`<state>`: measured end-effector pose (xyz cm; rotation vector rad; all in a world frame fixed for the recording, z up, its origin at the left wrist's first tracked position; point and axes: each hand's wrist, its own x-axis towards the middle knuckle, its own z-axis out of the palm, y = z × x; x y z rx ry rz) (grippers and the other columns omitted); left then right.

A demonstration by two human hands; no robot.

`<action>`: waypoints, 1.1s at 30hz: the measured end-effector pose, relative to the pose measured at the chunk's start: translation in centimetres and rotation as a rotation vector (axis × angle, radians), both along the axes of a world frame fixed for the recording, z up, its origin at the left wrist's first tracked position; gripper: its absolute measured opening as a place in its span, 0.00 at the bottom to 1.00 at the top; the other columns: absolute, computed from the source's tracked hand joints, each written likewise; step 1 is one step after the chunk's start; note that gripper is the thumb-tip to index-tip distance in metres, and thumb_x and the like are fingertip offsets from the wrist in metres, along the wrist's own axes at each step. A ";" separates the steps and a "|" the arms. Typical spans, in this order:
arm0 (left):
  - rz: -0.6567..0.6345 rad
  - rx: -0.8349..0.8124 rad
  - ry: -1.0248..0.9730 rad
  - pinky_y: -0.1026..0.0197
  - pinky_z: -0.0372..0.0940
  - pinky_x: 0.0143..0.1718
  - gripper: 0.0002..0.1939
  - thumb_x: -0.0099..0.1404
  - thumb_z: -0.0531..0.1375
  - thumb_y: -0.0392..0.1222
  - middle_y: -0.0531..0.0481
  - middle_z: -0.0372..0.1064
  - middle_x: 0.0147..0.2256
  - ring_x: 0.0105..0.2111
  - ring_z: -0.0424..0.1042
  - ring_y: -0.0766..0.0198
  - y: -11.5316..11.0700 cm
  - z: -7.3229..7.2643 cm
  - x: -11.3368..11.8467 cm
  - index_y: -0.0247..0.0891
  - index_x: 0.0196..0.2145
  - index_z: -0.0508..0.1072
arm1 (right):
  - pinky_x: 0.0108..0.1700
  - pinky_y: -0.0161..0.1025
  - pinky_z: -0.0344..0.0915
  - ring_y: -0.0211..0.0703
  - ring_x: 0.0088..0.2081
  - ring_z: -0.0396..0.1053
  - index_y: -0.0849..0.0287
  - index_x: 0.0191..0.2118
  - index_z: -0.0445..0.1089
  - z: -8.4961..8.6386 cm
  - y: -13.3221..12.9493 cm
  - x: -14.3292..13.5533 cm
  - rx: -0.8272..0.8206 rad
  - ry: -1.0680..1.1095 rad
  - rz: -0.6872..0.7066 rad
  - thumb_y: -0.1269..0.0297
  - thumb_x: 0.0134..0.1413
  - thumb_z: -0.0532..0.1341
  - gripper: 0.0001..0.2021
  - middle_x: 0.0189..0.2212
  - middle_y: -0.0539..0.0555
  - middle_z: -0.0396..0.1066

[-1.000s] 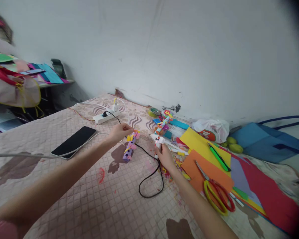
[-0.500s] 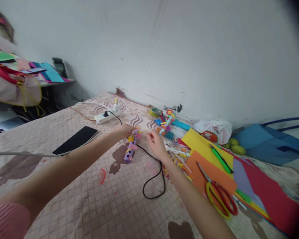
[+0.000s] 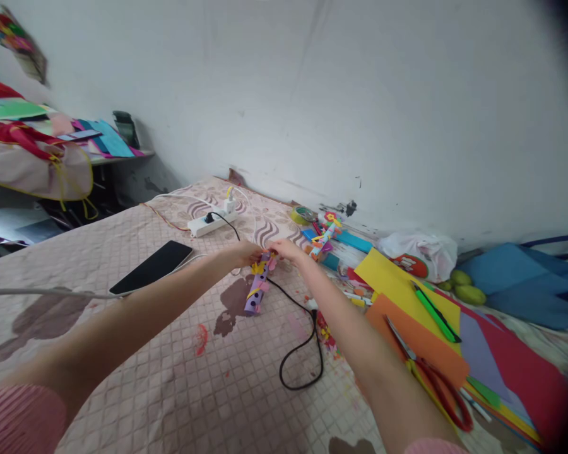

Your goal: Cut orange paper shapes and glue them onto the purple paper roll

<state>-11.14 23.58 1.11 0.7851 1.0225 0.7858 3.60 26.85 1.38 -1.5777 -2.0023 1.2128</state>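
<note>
A purple paper tube point(image 3: 254, 299) with dark dots and pink and yellow paper pieces stands out over the patterned cloth in the middle. My left hand point(image 3: 247, 254) is closed around its far end, its fingertips partly hidden. At that same end, from the other side, my right hand point(image 3: 285, 251) has its fingers pinched together against the tube; anything between them is too small to make out. Beneath the tube runs a black cable point(image 3: 291, 293) that loops on the cloth. A similar decorated paper tube point(image 3: 325, 238) with a red flower lies farther back.
To the left are a black phone point(image 3: 152, 267) and a white power strip point(image 3: 213, 222). At right lie scissors point(image 3: 426, 366), a green cutter point(image 3: 436, 312), orange paper point(image 3: 416, 337) and yellow paper point(image 3: 409, 290). A tape roll point(image 3: 303, 215) and a white plastic bag point(image 3: 419, 252) rest by the wall.
My right hand has moved left and now meets the tube's far end beside my left hand. The left hand keeps its hold. The view has shifted slightly left.
</note>
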 end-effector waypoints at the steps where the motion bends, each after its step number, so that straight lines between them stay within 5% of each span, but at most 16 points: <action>1: 0.002 -0.003 0.004 0.66 0.59 0.24 0.05 0.48 0.63 0.30 0.51 0.66 0.18 0.22 0.67 0.65 -0.1 0.0 0.0 0.32 0.23 0.69 | 0.42 0.46 0.66 0.45 0.43 0.66 0.62 0.49 0.63 0.0 0.1 0.0 -0.022 0.017 0.011 0.63 0.57 0.56 0.15 0.47 0.57 0.64; 7: 0.045 -0.009 0.015 0.66 0.60 0.25 0.06 0.47 0.64 0.31 0.51 0.67 0.19 0.22 0.67 0.66 -0.6 0.1 0.2 0.31 0.21 0.69 | 0.41 0.46 0.66 0.44 0.42 0.67 0.62 0.48 0.63 -0.1 -0.2 0.5 -0.121 0.152 0.078 0.62 0.57 0.55 0.15 0.45 0.57 0.65; 14: 0.055 0.001 -0.031 0.67 0.62 0.27 0.04 0.51 0.61 0.29 0.48 0.69 0.21 0.23 0.68 0.67 -1.5 0.9 0.3 0.30 0.20 0.69 | 0.24 0.30 0.57 0.33 0.21 0.64 0.61 0.25 0.65 0.0 -0.6 1.7 -0.136 0.336 0.112 0.61 0.52 0.57 0.10 0.20 0.46 0.65; 33: -0.018 0.031 -0.086 0.67 0.60 0.25 0.04 0.48 0.64 0.31 0.48 0.71 0.22 0.22 0.68 0.68 -2.2 0.7 0.5 0.30 0.22 0.70 | 0.25 0.29 0.55 0.32 0.23 0.59 0.60 0.25 0.64 -0.6 -0.9 2.6 -0.173 0.459 0.109 0.55 0.43 0.63 0.13 0.22 0.45 0.63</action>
